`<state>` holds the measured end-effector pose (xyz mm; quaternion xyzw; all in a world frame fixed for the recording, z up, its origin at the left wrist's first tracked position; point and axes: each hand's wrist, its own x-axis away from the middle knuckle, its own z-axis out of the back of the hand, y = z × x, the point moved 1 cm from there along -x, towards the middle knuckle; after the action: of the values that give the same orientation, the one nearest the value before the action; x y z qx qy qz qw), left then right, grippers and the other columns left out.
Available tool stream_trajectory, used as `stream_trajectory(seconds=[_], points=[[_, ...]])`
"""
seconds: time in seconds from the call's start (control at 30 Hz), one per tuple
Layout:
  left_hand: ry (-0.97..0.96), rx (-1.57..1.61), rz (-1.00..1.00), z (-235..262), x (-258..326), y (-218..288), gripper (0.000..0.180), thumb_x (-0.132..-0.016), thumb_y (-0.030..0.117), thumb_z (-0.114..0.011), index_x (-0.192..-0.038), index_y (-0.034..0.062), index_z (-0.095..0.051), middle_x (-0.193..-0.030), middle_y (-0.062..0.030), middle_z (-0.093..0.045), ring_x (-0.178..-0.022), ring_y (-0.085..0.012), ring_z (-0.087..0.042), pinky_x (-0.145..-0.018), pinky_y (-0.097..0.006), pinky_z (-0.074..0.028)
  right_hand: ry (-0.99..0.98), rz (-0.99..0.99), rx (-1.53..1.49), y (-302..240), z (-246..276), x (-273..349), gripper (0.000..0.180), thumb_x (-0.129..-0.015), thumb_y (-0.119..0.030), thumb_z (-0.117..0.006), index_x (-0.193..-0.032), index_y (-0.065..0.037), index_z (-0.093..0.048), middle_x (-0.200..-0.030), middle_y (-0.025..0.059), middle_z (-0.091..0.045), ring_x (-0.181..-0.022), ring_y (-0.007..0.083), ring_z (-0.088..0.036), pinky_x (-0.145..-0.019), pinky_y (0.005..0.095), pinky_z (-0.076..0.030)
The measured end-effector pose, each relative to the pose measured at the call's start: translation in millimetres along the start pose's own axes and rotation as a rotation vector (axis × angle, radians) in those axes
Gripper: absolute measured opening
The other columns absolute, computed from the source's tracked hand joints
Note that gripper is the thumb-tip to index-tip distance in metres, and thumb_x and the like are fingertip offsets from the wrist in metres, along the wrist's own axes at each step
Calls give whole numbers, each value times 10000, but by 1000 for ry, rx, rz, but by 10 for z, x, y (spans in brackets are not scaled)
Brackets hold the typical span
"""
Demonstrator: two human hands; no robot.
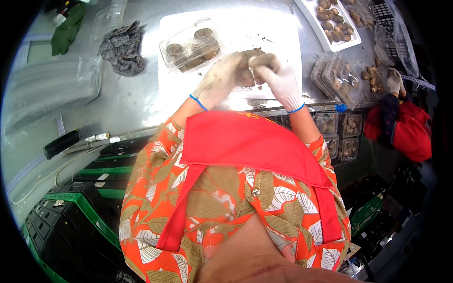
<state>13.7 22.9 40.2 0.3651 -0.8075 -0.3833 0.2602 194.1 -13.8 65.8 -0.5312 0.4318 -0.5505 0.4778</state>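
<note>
Both my hands wear white knitted gloves with blue cuffs, soiled brown at the fingers. My left hand is closed around a brown, soil-covered taro, most of it hidden by the gloves. Against its right side, my right hand has its fingers bent and pinched, slightly smeared by motion. Beneath them lies a white board with dark crumbs of soil on it. Just left of my hands, a clear plastic box holds several brown taros.
A crumpled grey cloth lies left of the board. Far right stands a white tray of small taros, with stacked clear boxes nearer. Another person's gloved hands are at the right. Dark green-edged crates sit lower left.
</note>
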Motion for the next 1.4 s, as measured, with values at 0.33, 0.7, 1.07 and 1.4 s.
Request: stream_trajectory(seconds=[0.33, 0.7, 1.07, 1.4], points=[[19, 321, 148, 174, -107, -200, 466, -1090, 347, -464, -1343, -39, -523, -1123, -153, -656, -920, -244, -680, -821, -489, -615, 148, -5, -74, -147, 89, 5, 254, -926, -87, -706, -1140, 44, -672, -906, 70, -685, -800, 111, -630, -710, 247, -521], [173, 267, 80, -92, -14, 11, 467, -1054, 414, -515, -1227, -13, -591, -1067, -115, -619, -906, -256, -632, -853, -468, -549, -19, 88, 386, -141, -104, 4, 215, -946, -175, -647, -1067, -8, -708, -926, 153, -730, -784, 193, -696, -714, 305, -543], [-120, 439, 96, 170, -108, -219, 508, -1085, 412, -459, -1343, -14, -559, -1068, -79, -674, -854, -191, -620, -819, -467, -594, 166, 2, 68, -148, 122, 79, 183, -962, -145, -665, -1013, 29, -691, -796, 38, -649, -720, 78, -567, -647, 242, -474], [55, -863, -52, 423, 239, 191, 414, -1022, 284, -577, -1311, -9, -606, -1148, -109, -729, -1002, -203, -706, -903, -339, -568, 8, -189, 483, 84, 171, -37, 349, -935, -202, -632, -1193, 27, -692, -852, 68, -695, -731, 96, -611, -688, 261, -506]])
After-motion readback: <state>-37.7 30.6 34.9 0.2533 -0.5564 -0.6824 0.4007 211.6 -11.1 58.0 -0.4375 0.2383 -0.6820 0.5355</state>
